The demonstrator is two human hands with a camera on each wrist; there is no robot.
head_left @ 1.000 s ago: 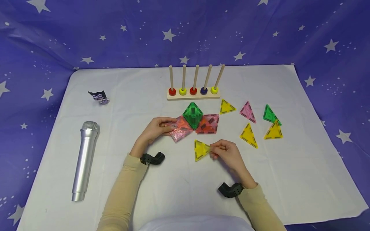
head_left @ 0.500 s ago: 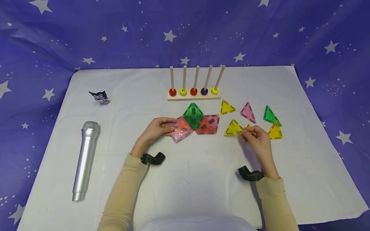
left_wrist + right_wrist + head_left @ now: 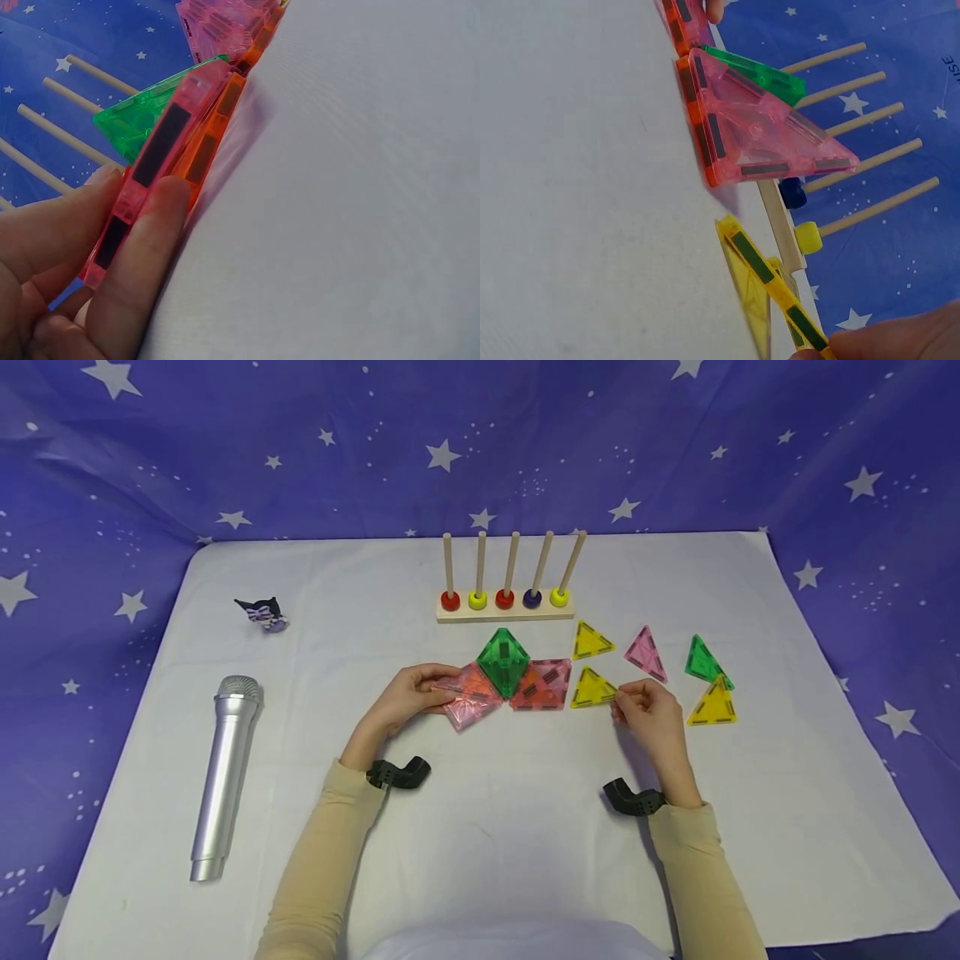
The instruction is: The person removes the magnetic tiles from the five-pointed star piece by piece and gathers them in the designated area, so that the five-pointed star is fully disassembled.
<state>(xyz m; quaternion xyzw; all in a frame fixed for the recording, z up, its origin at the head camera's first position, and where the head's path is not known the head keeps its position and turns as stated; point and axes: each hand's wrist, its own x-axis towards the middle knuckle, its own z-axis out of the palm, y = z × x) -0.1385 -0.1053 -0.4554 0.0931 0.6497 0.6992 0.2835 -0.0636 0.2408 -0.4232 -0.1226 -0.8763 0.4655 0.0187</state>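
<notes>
My left hand (image 3: 408,697) pinches a pink magnetic tile (image 3: 165,142) by its edge. Angled against that piece is an orange tile (image 3: 206,139) lying on the cloth. Adjoining them are a raised green tile piece (image 3: 503,662) and another pink tile (image 3: 754,131) standing tilted over an orange base. To the right of this joined shape, my right hand (image 3: 651,717) holds a yellow triangular tile (image 3: 595,688) between thumb and fingertips. In the right wrist view, a second translucent yellow face (image 3: 742,274) shows just below the held tile's edge.
Loose triangles lie on the right: yellow (image 3: 592,641), pink (image 3: 646,653), green (image 3: 705,660), and yellow (image 3: 713,703) overlapping the green. Behind stands a wooden peg counter (image 3: 504,610) with upright rods. A silver microphone (image 3: 223,777) and small dark figurine (image 3: 264,614) are on the left.
My right hand moved right and away from me with a yellow tile, over another yellow triangle, then slightly back left. That other triangle no longer shows separately. My left hand stayed in place.
</notes>
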